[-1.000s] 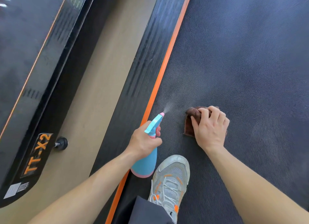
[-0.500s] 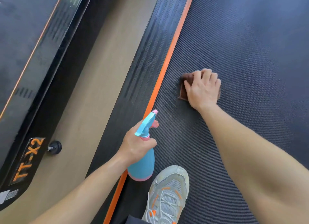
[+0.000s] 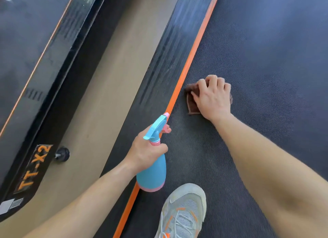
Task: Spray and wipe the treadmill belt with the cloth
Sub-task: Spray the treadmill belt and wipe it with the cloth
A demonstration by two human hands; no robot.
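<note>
The dark textured treadmill belt [image 3: 266, 60] fills the right side of the view. My right hand [image 3: 213, 97] presses a brown cloth [image 3: 192, 104] onto the belt close to the orange edge strip [image 3: 191, 60], fingers curled over the cloth, which is mostly hidden under the hand. My left hand [image 3: 147, 152] grips the neck of a blue spray bottle [image 3: 152, 173] with a pink trigger and pink base, held above the belt's left edge, nozzle pointing up the belt. No mist shows.
A black ribbed side rail [image 3: 159, 78] runs left of the orange strip. Beyond it lies a strip of tan floor [image 3: 106, 95] and a second treadmill [image 3: 35, 78] marked TT-X2. My grey shoe [image 3: 184, 211] stands on the belt at the bottom.
A second ago the bottle was spraying mist beside the cloth. My right hand then pushed the cloth up the belt and now drags it left toward the orange strip. The spraying has stopped.
</note>
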